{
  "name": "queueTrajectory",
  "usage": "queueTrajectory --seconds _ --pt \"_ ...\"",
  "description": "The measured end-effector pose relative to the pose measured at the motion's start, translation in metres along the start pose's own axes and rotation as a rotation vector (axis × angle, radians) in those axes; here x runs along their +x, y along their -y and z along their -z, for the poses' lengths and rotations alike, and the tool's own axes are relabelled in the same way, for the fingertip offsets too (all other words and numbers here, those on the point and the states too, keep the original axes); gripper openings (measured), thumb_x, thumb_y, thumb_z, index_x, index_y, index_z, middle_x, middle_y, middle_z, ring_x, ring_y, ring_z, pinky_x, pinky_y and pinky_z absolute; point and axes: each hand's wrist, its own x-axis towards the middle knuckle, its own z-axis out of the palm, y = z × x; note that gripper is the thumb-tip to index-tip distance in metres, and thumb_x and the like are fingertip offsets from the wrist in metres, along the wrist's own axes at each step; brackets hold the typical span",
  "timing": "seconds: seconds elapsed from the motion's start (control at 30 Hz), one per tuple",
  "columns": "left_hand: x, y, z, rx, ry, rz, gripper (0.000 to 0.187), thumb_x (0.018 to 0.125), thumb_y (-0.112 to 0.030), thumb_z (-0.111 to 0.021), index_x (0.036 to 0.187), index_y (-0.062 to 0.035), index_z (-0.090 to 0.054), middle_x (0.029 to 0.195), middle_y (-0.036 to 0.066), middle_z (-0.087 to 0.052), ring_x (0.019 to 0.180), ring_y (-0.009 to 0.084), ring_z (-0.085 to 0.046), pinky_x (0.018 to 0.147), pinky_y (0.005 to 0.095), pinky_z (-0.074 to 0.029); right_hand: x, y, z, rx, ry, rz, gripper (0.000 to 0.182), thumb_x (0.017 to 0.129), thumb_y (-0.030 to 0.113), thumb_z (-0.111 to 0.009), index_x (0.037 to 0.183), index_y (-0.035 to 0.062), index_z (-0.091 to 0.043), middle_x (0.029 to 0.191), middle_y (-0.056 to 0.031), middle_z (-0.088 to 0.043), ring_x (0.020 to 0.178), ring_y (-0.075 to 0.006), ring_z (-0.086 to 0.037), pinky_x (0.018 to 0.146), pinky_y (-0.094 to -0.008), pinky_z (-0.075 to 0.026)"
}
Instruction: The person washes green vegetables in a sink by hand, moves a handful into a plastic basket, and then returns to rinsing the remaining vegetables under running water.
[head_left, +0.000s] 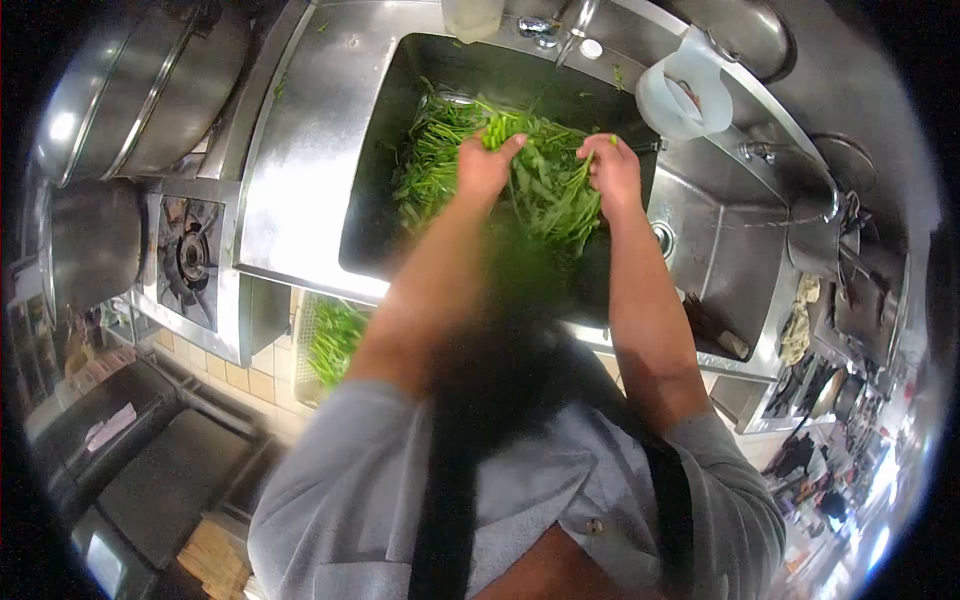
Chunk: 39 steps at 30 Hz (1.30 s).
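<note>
Long-stemmed leafy greens (545, 205) lie in a loose heap in the dark sink basin (375, 215). Over the heap, my left hand (485, 168) is closed around a bunch of green stems (503, 128), their ends showing above the thumb. To its right, my right hand (613, 175) pinches a few of the greens between bent fingers, with leaves trailing down toward the heap. Some water shows at the back of the basin. Part of the basin's front is hidden by a dark blur.
A faucet (575, 35) stands behind the basin. A white plastic pitcher (685, 95) sits at the right rim, beside a second steel sink (715, 250). Below the counter at left is a basket of greens (335, 340). A gas burner (192, 250) is farther left.
</note>
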Motion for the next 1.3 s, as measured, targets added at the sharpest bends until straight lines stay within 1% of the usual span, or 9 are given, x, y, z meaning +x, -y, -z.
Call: queueTrajectory --seconds 0.37,0.53,0.77,0.83,0.87,1.03,1.1,1.13,1.3 --pt "0.004 0.039 0.023 -0.128 0.137 0.159 0.081 0.075 -0.029 -0.082 0.130 0.0149 -0.041 0.118 0.027 -0.058 0.107 0.0304 -0.058 0.093 0.0361 -0.045 -0.086 -0.029 0.076 0.468 -0.201 -0.021 0.019 0.094 0.021 -0.053 0.101 0.0036 -0.055 0.073 -0.0036 -0.051 0.067 -0.0157 -0.053 0.064 -0.0321 -0.047" --pt "0.005 0.013 0.020 -0.264 0.139 0.238 0.103 0.073 -0.030 -0.083 0.141 0.0154 -0.020 0.137 0.034 -0.040 0.131 0.0349 -0.039 0.104 0.0444 -0.035 -0.097 -0.006 0.084 0.428 -0.094 -0.046 0.023 0.094 0.028 -0.058 0.098 0.0051 -0.054 0.067 -0.0007 -0.046 0.058 -0.0126 -0.048 0.056 -0.0307 -0.045" --pt "0.000 0.013 0.008 -0.522 0.291 0.025 0.099 0.074 -0.033 -0.083 0.140 0.0114 -0.025 0.139 0.030 -0.039 0.130 0.0357 -0.040 0.103 0.0459 -0.037 -0.085 0.035 0.068 -0.102 0.113 0.029 0.033 0.086 0.032 -0.071 0.097 0.0028 -0.062 0.070 -0.0031 -0.059 0.056 -0.0105 -0.052 0.053 -0.0262 -0.044" --pt "0.022 0.036 -0.001 -0.341 0.133 0.044 0.095 0.075 -0.036 -0.082 0.139 0.0102 -0.028 0.138 0.028 -0.041 0.128 0.0338 -0.043 0.099 0.0462 -0.041 -0.069 0.038 0.051 -0.252 0.241 0.205 0.030 0.084 0.030 -0.071 0.099 0.0051 -0.066 0.079 -0.0095 -0.067 0.068 -0.0191 -0.063 0.066 -0.0316 -0.049" --pt "0.015 0.015 -0.002 -0.565 0.235 0.176 0.094 0.075 -0.039 -0.081 0.138 0.0093 -0.031 0.138 0.027 -0.041 0.124 0.0312 -0.045 0.096 0.0456 -0.043 -0.065 0.043 0.041 -0.245 0.235 0.212 0.030 0.084 0.030 -0.071 0.099 0.0051 -0.066 0.079 -0.0095 -0.067 0.068 -0.0191 -0.063 0.066 -0.0316 -0.049" --pt "0.006 -0.009 -0.006 -0.291 0.300 0.017 0.082 0.081 -0.036 -0.077 0.139 0.0030 -0.035 0.142 0.021 -0.040 0.118 0.0262 -0.049 0.090 0.0424 -0.045 -0.042 0.057 -0.001 -0.610 0.176 0.504 0.031 0.081 0.030 -0.067 0.104 0.0088 -0.067 0.098 -0.0173 -0.067 0.092 -0.0367 -0.063 0.081 -0.0419 -0.050" --pt "-0.013 -0.056 -0.005 -0.548 0.279 0.278 0.061 0.084 -0.005 -0.067 0.141 -0.0136 -0.044 0.140 0.012 -0.046 0.124 0.0252 -0.048 0.100 0.0338 -0.044 -0.031 0.060 -0.008 -0.677 0.130 0.507 0.033 0.080 0.030 -0.066 0.104 0.0081 -0.066 0.100 -0.0179 -0.066 0.094 -0.0380 -0.062 0.082 -0.0437 -0.049" --pt "0.010 -0.019 -0.009 -0.452 0.312 0.092 0.060 0.086 -0.014 -0.069 0.140 -0.0077 -0.044 0.134 0.014 -0.051 0.119 0.0265 -0.053 0.096 0.0334 -0.046 -0.025 0.059 -0.011 -0.664 0.120 0.487 0.032 0.081 0.030 -0.065 0.105 0.0078 -0.066 0.099 -0.0190 -0.066 0.093 -0.0383 -0.062 0.081 -0.0436 -0.049" --pt "0.039 -0.026 0.006 -0.637 0.414 0.201 0.064 0.081 -0.019 -0.075 0.134 -0.0010 -0.043 0.123 0.015 -0.057 0.111 0.0256 -0.057 0.090 0.0373 -0.049 0.003 0.065 -0.022 -0.636 0.073 0.325 0.031 0.081 0.027 -0.064 0.106 0.0074 -0.064 0.097 -0.0215 -0.065 0.092 -0.0393 -0.062 0.080 -0.0436 -0.049"
